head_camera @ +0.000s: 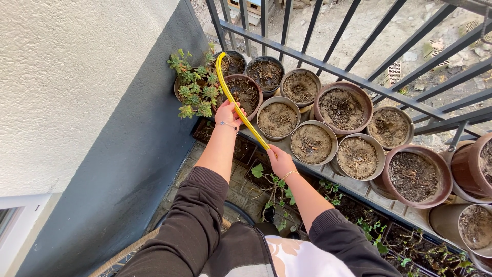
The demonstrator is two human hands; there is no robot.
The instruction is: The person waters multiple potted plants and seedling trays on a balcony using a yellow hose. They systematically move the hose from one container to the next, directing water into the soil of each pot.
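Both arms extend from the bottom of the frame toward its upper middle, dark sleeves pushed up to the forearms. Left hand (pixel 229 114) is farther forward, fingers (pixel 237 111) curled closed, bracelet on wrist. Right hand (pixel 280 161) is nearer, centre frame, fingers closed, bracelet on wrist.

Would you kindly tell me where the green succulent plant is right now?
In the head view, the green succulent plant sits upper left in the corner pot beside the grey wall, just left of the bent yellow hose and above the left hand.

Thin yellow hose (pixel 237 105), curved, tip over far corner pot (pixel 231 63).
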